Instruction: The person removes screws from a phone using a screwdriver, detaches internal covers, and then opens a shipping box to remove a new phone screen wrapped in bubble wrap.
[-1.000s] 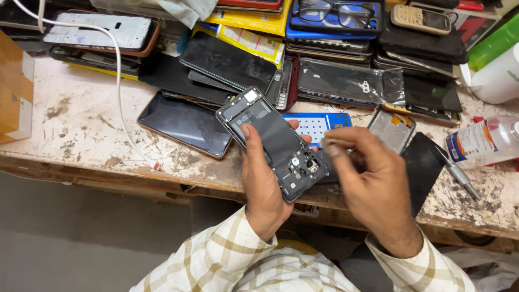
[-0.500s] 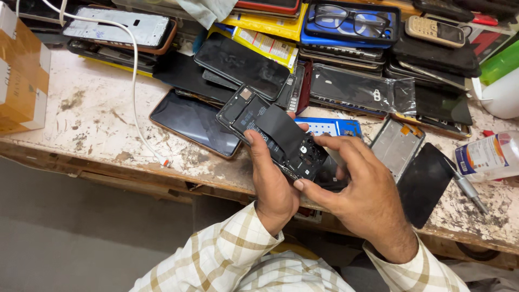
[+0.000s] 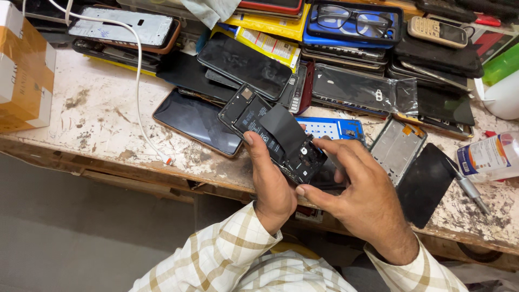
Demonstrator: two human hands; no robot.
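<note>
The opened phone has no back cover; its dark inner parts and black battery show. It is tilted above the tabletop edge. The left hand holds it from below, and the right hand pinches its lower end.

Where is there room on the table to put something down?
Bare scuffed tabletop lies between the brown cardboard box and the white charging cable. The back, with stacked dark phones and black glasses, is crowded.
</note>
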